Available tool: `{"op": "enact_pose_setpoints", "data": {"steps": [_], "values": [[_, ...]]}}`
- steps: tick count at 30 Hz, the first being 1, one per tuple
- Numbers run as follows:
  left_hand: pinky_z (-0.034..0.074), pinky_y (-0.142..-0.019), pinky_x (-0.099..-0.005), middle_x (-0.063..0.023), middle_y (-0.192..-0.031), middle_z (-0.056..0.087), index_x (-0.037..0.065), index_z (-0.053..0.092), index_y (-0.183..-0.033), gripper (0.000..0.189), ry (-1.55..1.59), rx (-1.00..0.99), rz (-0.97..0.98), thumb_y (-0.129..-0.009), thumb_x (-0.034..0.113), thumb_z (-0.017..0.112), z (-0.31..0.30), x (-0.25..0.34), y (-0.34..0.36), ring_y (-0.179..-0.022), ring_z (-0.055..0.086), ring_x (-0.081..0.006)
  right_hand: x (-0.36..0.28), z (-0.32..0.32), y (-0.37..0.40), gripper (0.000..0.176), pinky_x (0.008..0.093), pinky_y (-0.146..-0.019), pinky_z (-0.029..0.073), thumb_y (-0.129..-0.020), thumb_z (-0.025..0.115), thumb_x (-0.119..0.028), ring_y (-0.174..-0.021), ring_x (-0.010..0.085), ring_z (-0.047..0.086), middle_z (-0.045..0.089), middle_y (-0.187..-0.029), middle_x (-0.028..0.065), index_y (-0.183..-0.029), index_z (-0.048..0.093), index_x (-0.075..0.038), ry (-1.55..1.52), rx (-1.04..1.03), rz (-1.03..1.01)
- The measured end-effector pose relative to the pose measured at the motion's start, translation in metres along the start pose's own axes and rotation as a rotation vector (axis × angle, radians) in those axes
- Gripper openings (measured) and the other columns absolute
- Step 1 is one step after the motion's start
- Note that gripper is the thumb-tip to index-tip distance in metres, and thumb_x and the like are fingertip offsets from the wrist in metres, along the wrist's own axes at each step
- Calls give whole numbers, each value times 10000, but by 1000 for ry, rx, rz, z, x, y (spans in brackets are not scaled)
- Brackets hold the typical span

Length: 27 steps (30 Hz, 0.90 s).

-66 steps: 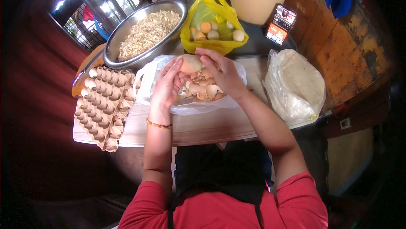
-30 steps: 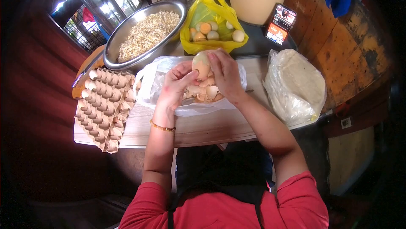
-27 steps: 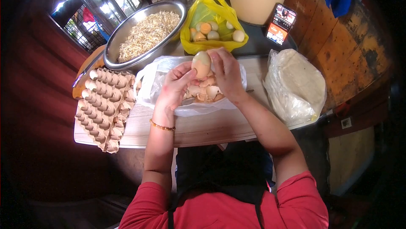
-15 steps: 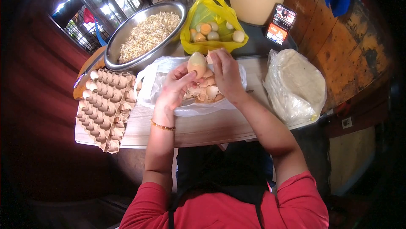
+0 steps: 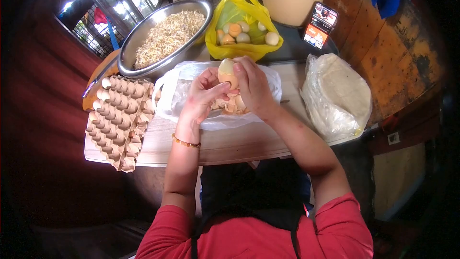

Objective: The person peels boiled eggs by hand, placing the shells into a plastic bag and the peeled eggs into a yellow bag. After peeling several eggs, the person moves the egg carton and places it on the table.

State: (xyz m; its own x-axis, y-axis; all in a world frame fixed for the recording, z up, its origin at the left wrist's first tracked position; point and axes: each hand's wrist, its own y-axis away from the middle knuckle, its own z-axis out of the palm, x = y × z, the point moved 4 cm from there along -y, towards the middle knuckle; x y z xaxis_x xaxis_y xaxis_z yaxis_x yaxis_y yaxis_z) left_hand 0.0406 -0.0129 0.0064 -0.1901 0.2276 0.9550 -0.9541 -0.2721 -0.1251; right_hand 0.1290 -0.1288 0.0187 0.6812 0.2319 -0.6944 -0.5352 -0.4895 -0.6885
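A partly peeled egg (image 5: 227, 72), pale and bare on top with brown shell below, is held upright by the fingers of my left hand (image 5: 203, 95). My right hand (image 5: 254, 84) has its thumb and fingers closed against the egg's right side, and part of that grip is hidden. Under both hands lie broken eggshells (image 5: 232, 106) in a white plastic bag (image 5: 167, 98) spread on the table. Just beyond, a yellow plastic bag (image 5: 213, 50) holds several eggs (image 5: 243, 38), some peeled-looking and some with orange patches.
On the left, cardboard egg trays (image 5: 117, 120) carry a few white eggs along one edge. A steel basin (image 5: 125, 67) of bean sprouts stands behind them. A clear bag with a pale slab (image 5: 338, 96) is on the right, below a propped phone (image 5: 320, 25) and a beige bucket (image 5: 287, 0).
My right hand has moved left from just beside the egg onto its side. The shell piece in its fingers no longer shows. The egg has shifted slightly right.
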Motion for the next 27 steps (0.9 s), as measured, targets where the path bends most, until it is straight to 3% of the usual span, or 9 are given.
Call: {"op": "enact_pose_setpoints", "data": {"steps": [12, 21, 27], "values": [[569, -695, -252, -147, -1007, 665, -66, 536, -1161, 288, 10, 18, 4, -892, 25, 583, 4, 3, 0, -876, 690, -229, -1, -5, -1, 245, 437, -753, 452, -988, 417, -186, -865, 412, 568, 580, -923, 225, -986, 538, 27, 27, 86, 69], [558, -679, -234, -110, -942, 666, -26, 555, -1059, 241, -95, 77, 76, -834, -29, 639, 6, 3, -1, -795, 680, -176, 2, 0, -1, 256, 448, -758, 447, -991, 398, -178, -866, 408, 565, 574, -927, 222, -981, 545, 30, 57, 32, 29], [560, -685, -238, -129, -963, 667, -53, 550, -1091, 253, -48, 47, 29, -859, 10, 629, 0, 0, -1, -837, 689, -205, 4, 0, 0, 247, 447, -759, 447, -987, 401, -173, -861, 416, 565, 572, -931, 229, -958, 532, 34, 42, 66, 69]]}}
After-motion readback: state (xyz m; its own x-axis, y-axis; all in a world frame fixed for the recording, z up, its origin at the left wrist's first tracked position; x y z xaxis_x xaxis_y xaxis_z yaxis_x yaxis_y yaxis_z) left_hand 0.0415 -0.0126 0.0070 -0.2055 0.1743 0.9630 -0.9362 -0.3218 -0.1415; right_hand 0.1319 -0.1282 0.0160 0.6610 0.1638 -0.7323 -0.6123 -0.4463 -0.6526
